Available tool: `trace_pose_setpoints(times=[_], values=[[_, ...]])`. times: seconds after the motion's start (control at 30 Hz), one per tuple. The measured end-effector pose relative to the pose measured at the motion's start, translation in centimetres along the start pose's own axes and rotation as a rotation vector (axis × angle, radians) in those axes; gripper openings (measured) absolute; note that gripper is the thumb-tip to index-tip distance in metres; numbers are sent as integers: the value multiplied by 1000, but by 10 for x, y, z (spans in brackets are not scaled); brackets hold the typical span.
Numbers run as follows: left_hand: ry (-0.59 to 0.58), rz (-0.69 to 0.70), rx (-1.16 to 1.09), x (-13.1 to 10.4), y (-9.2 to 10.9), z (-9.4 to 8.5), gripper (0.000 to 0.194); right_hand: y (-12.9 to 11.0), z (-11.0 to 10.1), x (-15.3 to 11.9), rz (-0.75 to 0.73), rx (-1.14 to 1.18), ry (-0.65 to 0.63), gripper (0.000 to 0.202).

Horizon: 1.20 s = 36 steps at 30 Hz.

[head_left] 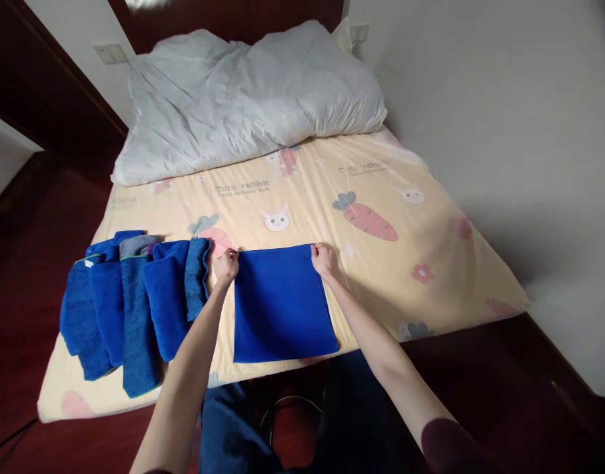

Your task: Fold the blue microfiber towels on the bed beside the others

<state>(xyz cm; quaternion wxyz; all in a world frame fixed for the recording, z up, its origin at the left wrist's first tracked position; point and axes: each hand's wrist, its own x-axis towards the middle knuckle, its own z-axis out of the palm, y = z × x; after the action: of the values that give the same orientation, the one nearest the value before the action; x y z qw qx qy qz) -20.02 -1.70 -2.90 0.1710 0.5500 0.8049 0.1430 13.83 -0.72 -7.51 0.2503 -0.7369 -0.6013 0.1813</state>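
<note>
A square blue towel (282,306) lies spread out near the front edge of the bed. My left hand (227,264) pinches its far left corner. At the far right corner, my right hand (322,259) grips the cloth with closed fingers. The towel looks smooth, with its near edge close to the mattress edge. Left of my left hand lies a row of folded blue towels (166,296), overlapping one another; some are darker, and one has a grey part.
A bed sheet (302,191) printed with rabbits and carrots covers the mattress. A bunched grey-white quilt (253,99) lies across the head of the bed. A white wall (504,131) stands to the right, and dark red floor (30,263) is at the left.
</note>
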Motion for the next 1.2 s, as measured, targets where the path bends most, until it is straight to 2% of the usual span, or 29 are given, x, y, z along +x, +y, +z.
trace_pose_setpoints(times=[0.23, 0.33, 0.43, 0.5, 0.57, 0.67, 0.8, 0.9, 1.07, 1.13, 1.2], values=[[81, 89, 76, -1, 13, 5, 28, -3, -4, 3, 34, -53, -12, 33], [71, 134, 66, 0, 13, 7, 25, -4, 1, 5, 7, -44, 19, 24], [12, 187, 22, 8, 11, 5, 24, -6, 4, 12, -3, 7, 57, 17], [-73, 179, -13, 14, 10, 1, 20, -8, 4, 19, 40, 66, -9, 14], [-158, 133, -63, 18, 9, -4, 17, -9, 3, 26, 126, 168, -135, 19], [-194, 60, -177, 19, 5, -8, 19, -8, 1, 36, 245, 419, -264, 23], [-105, 9, -341, 19, -2, -5, 21, -5, 4, 46, 262, 700, -218, 23], [18, -22, -413, 22, -5, -3, 20, -8, 10, 56, 241, 721, -134, 28], [144, -49, -384, 21, -3, 1, 19, -31, 18, 66, 134, 453, -60, 18], [169, -20, -336, 19, 0, 3, 22, -46, 16, 57, 52, 310, 16, 19], [218, 50, -284, 12, 3, 3, 27, -63, 12, 35, -115, 157, 109, 28]])
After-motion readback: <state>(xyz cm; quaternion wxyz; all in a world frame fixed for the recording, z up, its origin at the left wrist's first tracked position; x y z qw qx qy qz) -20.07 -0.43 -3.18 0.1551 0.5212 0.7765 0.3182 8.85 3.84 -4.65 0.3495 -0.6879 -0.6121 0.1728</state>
